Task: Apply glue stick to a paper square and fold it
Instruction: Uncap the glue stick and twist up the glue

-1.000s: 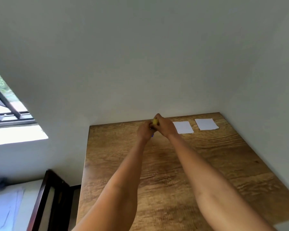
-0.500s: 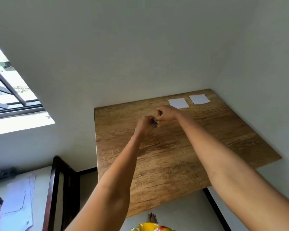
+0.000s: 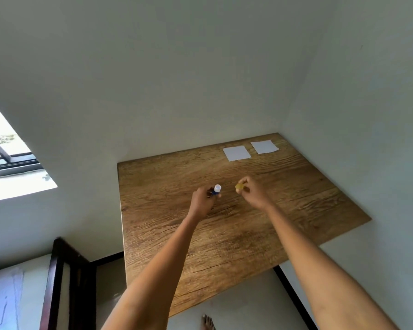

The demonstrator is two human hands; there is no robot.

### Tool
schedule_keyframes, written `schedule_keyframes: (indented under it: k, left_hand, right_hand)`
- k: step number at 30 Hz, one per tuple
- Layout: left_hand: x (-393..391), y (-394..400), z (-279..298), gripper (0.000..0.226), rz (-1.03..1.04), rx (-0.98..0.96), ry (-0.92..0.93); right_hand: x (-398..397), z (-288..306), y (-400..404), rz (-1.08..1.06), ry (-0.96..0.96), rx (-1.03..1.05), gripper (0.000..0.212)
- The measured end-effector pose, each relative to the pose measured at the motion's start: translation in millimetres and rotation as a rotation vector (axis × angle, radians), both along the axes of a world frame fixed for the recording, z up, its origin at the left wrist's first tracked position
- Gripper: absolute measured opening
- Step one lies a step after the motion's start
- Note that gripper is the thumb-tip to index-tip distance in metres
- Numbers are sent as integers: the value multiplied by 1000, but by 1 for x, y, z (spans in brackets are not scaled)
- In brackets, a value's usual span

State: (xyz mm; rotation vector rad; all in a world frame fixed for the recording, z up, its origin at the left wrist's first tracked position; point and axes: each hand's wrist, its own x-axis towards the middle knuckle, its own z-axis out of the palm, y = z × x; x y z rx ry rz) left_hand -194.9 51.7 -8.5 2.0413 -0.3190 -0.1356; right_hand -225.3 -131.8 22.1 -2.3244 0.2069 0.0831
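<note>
My left hand [image 3: 203, 200] grips a blue glue stick [image 3: 216, 189] with its white tip bare and pointing up and away. My right hand [image 3: 250, 191] pinches the yellow cap [image 3: 239, 186], held apart from the stick by a short gap. Both hands hover over the middle of the wooden table [image 3: 284, 210]. Two white paper squares lie flat near the far right corner: one paper square [image 3: 236, 153] on the left, the other paper square [image 3: 264, 146] closer to the wall.
White walls close the table in at the back and on the right. A dark wooden frame [image 3: 57, 282] stands at lower left, a window [image 3: 7, 151] is at the left, and a bare foot [image 3: 208, 323] shows below the table's near edge.
My hands were joined on the capped glue stick near the table's far edge. They drew back toward me and have separated, the yellow cap coming off in my right hand.
</note>
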Motion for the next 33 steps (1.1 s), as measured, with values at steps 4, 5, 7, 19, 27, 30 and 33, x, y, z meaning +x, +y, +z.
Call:
schedule_keyframes:
  k: [4, 5, 7, 19, 27, 30, 33]
  left_hand:
    - [-3, -9, -4, 24, 53, -91, 47]
    - [-4, -11, -5, 23, 51, -100, 49]
    - [-5, -14, -8, 22, 47, -108, 54]
    - [8, -23, -2, 27, 110, -213, 106]
    - [41, -30, 55, 24, 157, -337, 26]
    - [54, -24, 71, 19, 216, -403, 24]
    - [65, -16, 85, 24, 247, -474, 1]
  right_hand:
    - [-20, -35, 0, -184, -76, 6, 25]
    - [-23, -42, 0, -205, -101, -61, 25]
    - [-24, -49, 0, -205, -137, -174, 25]
    - [-20, -52, -7, -198, -432, -196, 42]
    - [34, -6, 68, -248, -314, 763, 20]
    - [52, 7, 87, -213, -227, 1310, 26]
    - [63, 16, 91, -199, -169, 1646, 22]
